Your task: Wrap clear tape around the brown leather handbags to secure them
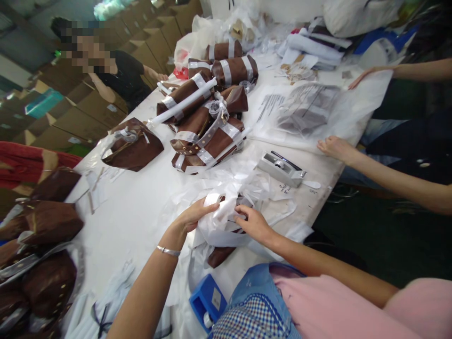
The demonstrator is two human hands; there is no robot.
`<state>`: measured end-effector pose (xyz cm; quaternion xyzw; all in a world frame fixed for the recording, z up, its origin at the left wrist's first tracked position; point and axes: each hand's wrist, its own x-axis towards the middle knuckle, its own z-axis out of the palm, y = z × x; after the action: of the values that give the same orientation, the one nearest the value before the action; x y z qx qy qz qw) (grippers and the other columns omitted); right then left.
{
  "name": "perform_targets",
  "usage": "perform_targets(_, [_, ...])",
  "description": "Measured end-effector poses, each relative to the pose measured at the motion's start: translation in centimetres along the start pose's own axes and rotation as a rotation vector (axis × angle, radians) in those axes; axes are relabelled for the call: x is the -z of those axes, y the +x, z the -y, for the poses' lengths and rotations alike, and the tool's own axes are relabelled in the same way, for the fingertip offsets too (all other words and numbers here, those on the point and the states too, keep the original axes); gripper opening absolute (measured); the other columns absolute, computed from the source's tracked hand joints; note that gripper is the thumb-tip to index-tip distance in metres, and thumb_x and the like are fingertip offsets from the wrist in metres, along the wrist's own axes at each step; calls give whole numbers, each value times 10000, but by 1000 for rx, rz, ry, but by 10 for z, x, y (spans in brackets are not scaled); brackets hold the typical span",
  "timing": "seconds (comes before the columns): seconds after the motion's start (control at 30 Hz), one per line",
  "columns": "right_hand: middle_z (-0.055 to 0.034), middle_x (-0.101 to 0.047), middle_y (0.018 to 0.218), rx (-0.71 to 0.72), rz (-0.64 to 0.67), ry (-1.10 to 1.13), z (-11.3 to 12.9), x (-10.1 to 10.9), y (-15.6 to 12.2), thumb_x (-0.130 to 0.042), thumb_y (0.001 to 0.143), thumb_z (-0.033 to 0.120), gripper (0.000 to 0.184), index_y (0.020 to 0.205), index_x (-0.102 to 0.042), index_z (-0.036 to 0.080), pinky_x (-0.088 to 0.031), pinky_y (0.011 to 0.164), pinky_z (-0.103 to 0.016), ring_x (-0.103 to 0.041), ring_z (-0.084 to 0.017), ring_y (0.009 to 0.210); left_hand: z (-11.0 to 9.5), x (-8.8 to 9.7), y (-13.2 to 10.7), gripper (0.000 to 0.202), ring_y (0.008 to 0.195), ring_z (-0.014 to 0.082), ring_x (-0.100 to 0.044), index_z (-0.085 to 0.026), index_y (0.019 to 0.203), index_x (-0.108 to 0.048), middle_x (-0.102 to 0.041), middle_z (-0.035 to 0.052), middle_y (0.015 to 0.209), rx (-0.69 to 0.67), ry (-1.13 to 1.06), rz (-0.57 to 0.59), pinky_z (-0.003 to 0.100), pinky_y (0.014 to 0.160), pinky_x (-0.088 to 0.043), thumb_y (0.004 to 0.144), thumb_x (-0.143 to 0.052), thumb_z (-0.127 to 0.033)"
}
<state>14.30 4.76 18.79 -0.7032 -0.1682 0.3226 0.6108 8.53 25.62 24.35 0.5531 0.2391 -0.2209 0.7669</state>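
Note:
Directly before me lies a brown handbag (221, 256), mostly covered by crumpled white wrapping paper (226, 207). My left hand (195, 213), with a silver bracelet on its wrist, grips the paper from the left, thumb on top and fingers partly hidden. From the right, my right hand (252, 223) has curled fingers on the same paper. Just beyond my hands stands a grey tape dispenser (280, 168). A blue tape dispenser (208, 301) sits by my apron at the near edge.
A pile of brown handbags (208, 120) with white wrappings lies mid-table, beside a single handbag (136, 146). More handbags (52, 221) crowd the left. At right, a co-worker's hands handle a clear plastic bag (307, 110). Cardboard boxes (88, 117) stand behind another person.

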Motion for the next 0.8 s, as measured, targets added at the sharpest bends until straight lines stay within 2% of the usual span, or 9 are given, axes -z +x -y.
perform_targets(0.1, [-79, -720, 1060, 29, 20, 133, 7, -11, 3, -621, 797, 320, 276, 1030, -658, 179, -498, 980, -420, -673, -256, 1027, -2, -1, -2, 642, 914, 216, -694, -180, 1319, -559, -693, 122, 1204, -9, 86, 11, 313, 793, -563, 768, -812, -388])
perform_targets(0.17, [-97, -703, 1127, -7, 64, 264, 9, -19, 1, -633, 795, 316, 358, 1122, -625, 170, -499, 1002, -409, -666, -254, 1079, -2, -1, -1, 640, 975, 239, -687, -177, 1320, -562, -692, 126, 1208, -18, 138, -9, 332, 831, -556, 778, -797, -423])
perform_targets(0.23, [-107, -677, 1200, 3, 101, 277, 11, -26, -4, -644, 799, 293, 463, 1240, -584, 168, -495, 1020, -405, -645, -252, 1132, -2, 0, 0, 654, 1019, 264, -679, -171, 1321, -567, -692, 134, 1210, -14, 172, -21, 357, 860, -550, 788, -769, -491])
perform_targets(0.3, [-111, -642, 1263, 84, 149, 183, 13, -29, -9, -639, 815, 266, 487, 1290, -576, 180, -502, 1012, -401, -612, -256, 1179, -2, 2, 2, 685, 1021, 279, -678, -157, 1310, -579, -693, 145, 1205, 6, 191, -25, 374, 862, -547, 796, -717, -587])
perform_targets(0.37, [-115, -609, 1287, 192, 193, 25, 17, -30, -10, -629, 837, 249, 392, 1225, -636, 187, -508, 996, -400, -583, -263, 1196, -3, 4, 3, 711, 1004, 286, -681, -143, 1286, -595, -699, 151, 1189, 19, 210, -33, 377, 843, -551, 785, -693, -638])
perform_targets(0.47, [-133, -615, 1200, 332, 229, -191, 20, -27, -8, -614, 869, 231, 238, 1072, -705, 147, -496, 999, -410, -594, -263, 1139, -6, 3, 5, 681, 995, 278, -682, -156, 1269, -600, -707, 134, 1175, 20, 232, -40, 365, 834, -553, 737, -793, -536])
perform_targets(0.57, [-133, -648, 1175, 491, 253, -275, 19, -20, -5, -592, 897, 214, 246, 1103, -699, 134, -475, 1027, -402, -608, -252, 1135, -9, -1, 6, 645, 968, 272, -688, -162, 1241, -616, -717, 122, 1153, 22, 242, -102, 358, 821, -556, 705, -842, -439])
perform_targets(0.67, [-86, -698, 1156, 562, 166, -281, 11, -4, -1, -541, 940, 197, 230, 1093, -711, 180, -477, 1026, -354, -634, -210, 1120, -10, -2, 8, 640, 991, 280, -687, -160, 1231, -625, -717, 120, 1157, -11, 233, -197, 357, 825, -558, 696, -846, -434])
perform_targets(0.8, [-111, -691, 1176, 490, -122, -413, -5, 23, 15, -551, 936, 208, 240, 1130, -687, 167, -467, 1035, -387, -621, -230, 1134, -13, 1, 7, 685, 999, 263, -690, -171, 1276, -601, -693, 124, 1220, -11, 149, -188, 347, 861, -555, 690, -857, -416])
